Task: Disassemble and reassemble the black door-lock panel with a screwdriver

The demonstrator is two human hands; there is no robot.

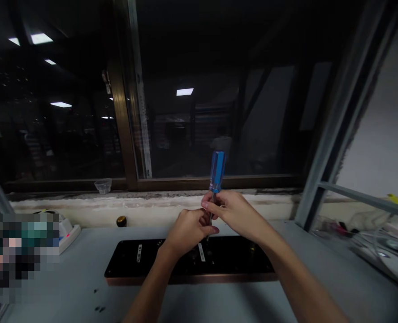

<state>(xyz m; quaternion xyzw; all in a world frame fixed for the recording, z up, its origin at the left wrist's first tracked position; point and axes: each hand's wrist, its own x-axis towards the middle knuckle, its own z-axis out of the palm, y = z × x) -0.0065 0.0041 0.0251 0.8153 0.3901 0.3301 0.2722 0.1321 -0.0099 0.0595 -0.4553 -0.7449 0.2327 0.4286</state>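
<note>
A screwdriver [218, 168] with a clear blue handle stands nearly upright over a long black panel [125, 261] with a copper-coloured side edge. My right hand [234, 210] pinches its metal shaft just below the handle. Close beside it, my left hand [190, 229] has its fingers closed near the lower shaft; whether it grips the shaft or a small part is hidden. The shaft's tip points down at the panel's middle, near a white label [201, 252]. Another white label [139, 253] is on the panel's left part.
Small dark bits [100, 309] lie on the grey table [67, 278] at the front left. A round black-and-gold cap [121, 221] is by the wall. On the sill sits a clear plastic cup [103, 185]. A power strip [69, 237] is left; cables [382, 251] lie right, past a metal post [323, 166].
</note>
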